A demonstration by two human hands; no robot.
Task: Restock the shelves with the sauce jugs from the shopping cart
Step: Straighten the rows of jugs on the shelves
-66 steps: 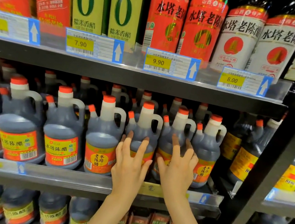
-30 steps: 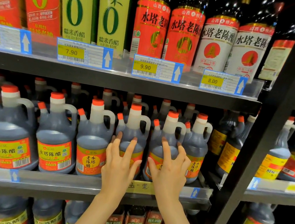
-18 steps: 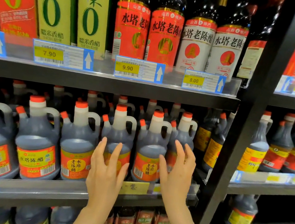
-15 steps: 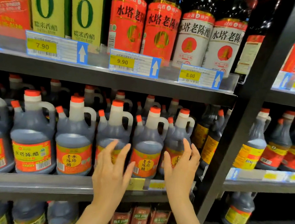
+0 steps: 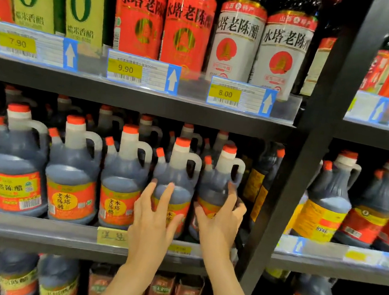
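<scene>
Change since earlier frames: both hands shifted one jug rightward along the row; view swung left to right.
Left hand (image 5: 153, 219): fingers straight and spread, pressed flat on the front of the second jug from the right (image 5: 176, 182); no grip.
Right hand (image 5: 222, 220): fingers curled round the right side of the end jug (image 5: 218, 183), thumb on its label; holds it.
Jugs: both upright on the middle shelf (image 5: 52, 230), touching each other, at the right end of the front row, just beside the black post (image 5: 290, 186).
Contents: dark brown sauce, filled up to the shoulder; red caps on.
Neighbours: further jugs (image 5: 72, 175) to the left and behind, same dark fill.
Top shelf: tall bottles (image 5: 139, 14), red and white labels; price tags (image 5: 144, 72) below them.
</scene>
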